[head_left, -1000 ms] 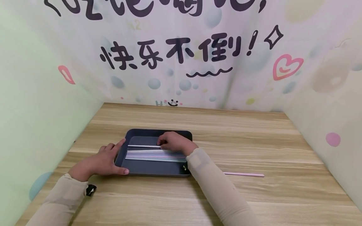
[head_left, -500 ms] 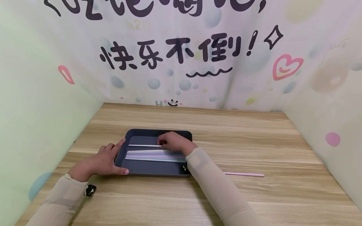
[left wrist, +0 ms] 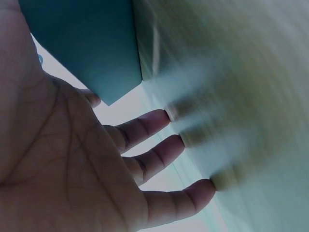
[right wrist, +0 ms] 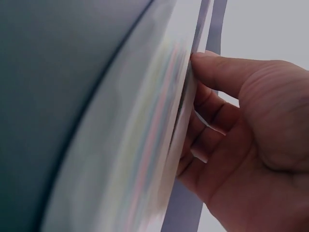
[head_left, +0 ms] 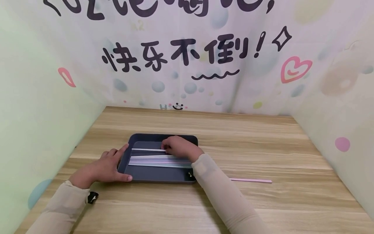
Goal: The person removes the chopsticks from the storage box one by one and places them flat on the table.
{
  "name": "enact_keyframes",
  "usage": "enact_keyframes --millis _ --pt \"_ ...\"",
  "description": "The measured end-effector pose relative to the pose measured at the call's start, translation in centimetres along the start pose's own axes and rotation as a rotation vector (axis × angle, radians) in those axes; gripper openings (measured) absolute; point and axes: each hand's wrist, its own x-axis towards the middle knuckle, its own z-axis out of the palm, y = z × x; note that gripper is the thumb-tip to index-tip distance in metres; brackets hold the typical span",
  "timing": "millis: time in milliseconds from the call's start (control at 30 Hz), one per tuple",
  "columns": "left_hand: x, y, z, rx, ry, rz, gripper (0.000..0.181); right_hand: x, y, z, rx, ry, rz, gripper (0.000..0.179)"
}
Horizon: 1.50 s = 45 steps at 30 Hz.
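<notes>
A dark grey tray (head_left: 159, 177) holds a row of thin pastel chopsticks (head_left: 157, 161), laid side by side. Farther back inside it lies one white chopstick (head_left: 147, 149), apart from the row. My right hand (head_left: 179, 146) reaches over the tray and pinches this chopstick near its middle; the hand hides its right part. In the right wrist view the thumb and fingers (right wrist: 217, 67) meet at the stick. At the tray's left end, my left hand (head_left: 108, 167) spreads around the near corner. Its thumb touches the front rim, its index finger the left side.
A pink chopstick (head_left: 252, 180) lies on the wooden table (head_left: 248, 139) right of the tray, partly hidden by the right sleeve (head_left: 228, 195). Printed cloth walls (head_left: 175, 84) enclose the table at the back and sides.
The white chopstick has shifted very slightly toward the tray's back, away from the row, with the right hand on it. The left hand stays in place at the tray's corner.
</notes>
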Motion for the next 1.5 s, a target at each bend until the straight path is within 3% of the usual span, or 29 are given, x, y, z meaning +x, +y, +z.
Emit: enact_keyframes --millis 667,967,1500 --pt "-0.3 0.3 -0.4 0.005 0.010 0.016 0.127 -0.4 -0.2 -1.4 0.005 -0.042 0.023 0.018" --pt "-0.4 0.3 -0.5 0.014 0.013 0.032 0.127 -0.8 -0.3 -3.3 0.159 -0.051 -0.071 0.015" --pt "-0.4 0.4 -0.5 0.008 0.008 0.027 0.126 -2.7 0.1 -7.3 0.445 -0.199 -0.075 0.008"
